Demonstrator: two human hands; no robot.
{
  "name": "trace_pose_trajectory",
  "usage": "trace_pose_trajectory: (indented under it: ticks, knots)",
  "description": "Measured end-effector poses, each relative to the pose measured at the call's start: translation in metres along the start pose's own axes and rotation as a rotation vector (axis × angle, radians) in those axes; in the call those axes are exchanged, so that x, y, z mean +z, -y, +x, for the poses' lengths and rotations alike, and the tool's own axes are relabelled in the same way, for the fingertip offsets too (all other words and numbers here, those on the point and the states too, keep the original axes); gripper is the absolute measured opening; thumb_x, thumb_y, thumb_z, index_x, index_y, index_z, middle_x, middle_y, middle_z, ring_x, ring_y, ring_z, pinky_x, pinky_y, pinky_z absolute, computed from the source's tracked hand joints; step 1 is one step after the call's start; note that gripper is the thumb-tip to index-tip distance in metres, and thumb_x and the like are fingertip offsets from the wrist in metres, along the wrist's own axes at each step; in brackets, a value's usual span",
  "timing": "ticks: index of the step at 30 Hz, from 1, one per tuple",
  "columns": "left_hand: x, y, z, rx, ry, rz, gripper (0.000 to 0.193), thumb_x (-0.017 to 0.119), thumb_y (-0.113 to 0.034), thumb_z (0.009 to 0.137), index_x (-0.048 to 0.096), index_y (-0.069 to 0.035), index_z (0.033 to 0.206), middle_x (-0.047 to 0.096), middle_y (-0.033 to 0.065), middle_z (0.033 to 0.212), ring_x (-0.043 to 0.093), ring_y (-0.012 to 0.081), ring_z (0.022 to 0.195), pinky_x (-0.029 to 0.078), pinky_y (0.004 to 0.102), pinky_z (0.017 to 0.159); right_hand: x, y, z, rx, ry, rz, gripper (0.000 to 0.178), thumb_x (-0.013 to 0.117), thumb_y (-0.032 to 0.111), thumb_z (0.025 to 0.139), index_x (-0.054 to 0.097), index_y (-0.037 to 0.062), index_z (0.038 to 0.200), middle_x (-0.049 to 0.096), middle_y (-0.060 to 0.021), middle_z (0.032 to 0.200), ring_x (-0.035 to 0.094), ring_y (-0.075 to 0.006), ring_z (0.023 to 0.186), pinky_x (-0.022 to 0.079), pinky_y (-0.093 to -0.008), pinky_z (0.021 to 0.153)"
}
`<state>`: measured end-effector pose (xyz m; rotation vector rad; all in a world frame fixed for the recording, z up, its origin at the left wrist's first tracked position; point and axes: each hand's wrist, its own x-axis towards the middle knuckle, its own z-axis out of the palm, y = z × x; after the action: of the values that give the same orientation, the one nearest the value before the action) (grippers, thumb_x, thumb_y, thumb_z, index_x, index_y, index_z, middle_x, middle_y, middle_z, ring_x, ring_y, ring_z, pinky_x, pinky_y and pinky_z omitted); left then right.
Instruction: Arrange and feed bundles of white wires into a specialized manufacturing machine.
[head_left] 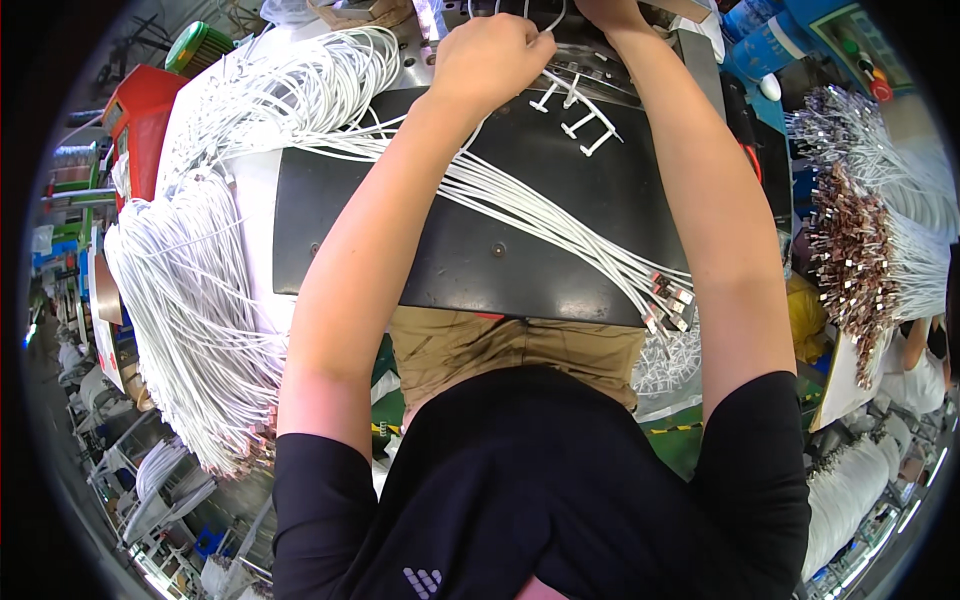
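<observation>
My left hand (492,62) is at the top of the view, closed, with its fingers curled round a white cable (553,22) that loops up out of the picture. My right hand (608,12) reaches over the metal fixture (600,68) to the right, cut off by the upper edge, so its fingers are hidden. Between the two arms lies a branched white plastic piece (582,112) with several short arms. A bundle of white cables (540,212) runs under my left forearm across the black work surface (470,262), its metal-tipped ends at the lower right.
Coiled white cables (335,85) are heaped at the far left, and a thick hank of white cables (190,300) hangs over the left edge. A red bin (148,115) stands beyond them. On the right are brown-tipped cable bundles (855,270) and blue containers (765,45).
</observation>
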<state>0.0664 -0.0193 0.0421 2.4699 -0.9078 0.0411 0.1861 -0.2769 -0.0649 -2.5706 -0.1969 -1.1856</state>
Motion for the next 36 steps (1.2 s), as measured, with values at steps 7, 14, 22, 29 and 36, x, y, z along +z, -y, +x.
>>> trace_pose_trajectory:
  ticks: [7, 14, 22, 29, 36]
  knots:
    - [0.013, -0.016, 0.016, 0.114, -0.359, 0.223, 0.025, 0.059, -0.026, 0.093, 0.071, -0.005, 0.091, 0.071, 0.02, 0.088, 0.069, 0.0373, 0.082, 0.055, 0.0482, 0.074, -0.013, 0.024, 0.006, 0.195, -0.047, 0.236, 0.029, 0.054, 0.016, 0.1, 0.058, -0.0011, 0.122, 0.062, -0.0222, 0.117, 0.058, -0.0329, 0.109, 0.047, -0.0427, 0.095]
    - [0.048, -0.004, 0.057, 0.319, -0.495, 0.406, 0.023, 0.054, -0.009, 0.092, 0.066, 0.0, 0.109, 0.066, 0.0253, 0.112, 0.066, 0.0374, 0.102, 0.055, 0.0456, 0.081, 0.008, 0.009, 0.0, 0.248, -0.144, 0.559, 0.032, 0.053, 0.02, 0.103, 0.055, -0.0012, 0.127, 0.057, -0.0163, 0.126, 0.053, -0.0271, 0.115, 0.044, -0.0408, 0.1]
    - [0.044, -0.001, 0.033, 0.2, -0.388, 0.095, 0.026, 0.051, -0.001, 0.089, 0.063, 0.004, 0.112, 0.066, 0.0253, 0.111, 0.065, 0.0374, 0.106, 0.054, 0.0465, 0.089, 0.013, -0.009, -0.001, 0.159, -0.147, 0.419, 0.027, 0.053, 0.016, 0.103, 0.057, -0.0005, 0.123, 0.059, -0.0138, 0.116, 0.055, -0.0246, 0.108, 0.046, -0.0373, 0.097]
    - [0.057, 0.013, 0.05, 0.258, -0.339, 0.313, 0.027, 0.054, -0.001, 0.086, 0.063, 0.004, 0.111, 0.067, 0.0239, 0.108, 0.067, 0.0365, 0.101, 0.057, 0.045, 0.083, 0.005, -0.002, -0.001, 0.195, -0.129, 0.609, 0.025, 0.055, 0.016, 0.101, 0.058, 0.0003, 0.121, 0.06, -0.0137, 0.113, 0.056, -0.025, 0.105, 0.047, -0.0369, 0.094]
    - [0.056, -0.002, 0.047, 0.24, -0.336, 0.417, 0.023, 0.055, -0.001, 0.084, 0.067, 0.004, 0.103, 0.067, 0.0232, 0.104, 0.067, 0.0343, 0.098, 0.057, 0.0416, 0.081, 0.004, 0.0, -0.002, 0.119, -0.181, 0.486, 0.025, 0.056, 0.016, 0.101, 0.058, 0.0008, 0.121, 0.059, -0.014, 0.115, 0.055, -0.0245, 0.107, 0.047, -0.0359, 0.095]
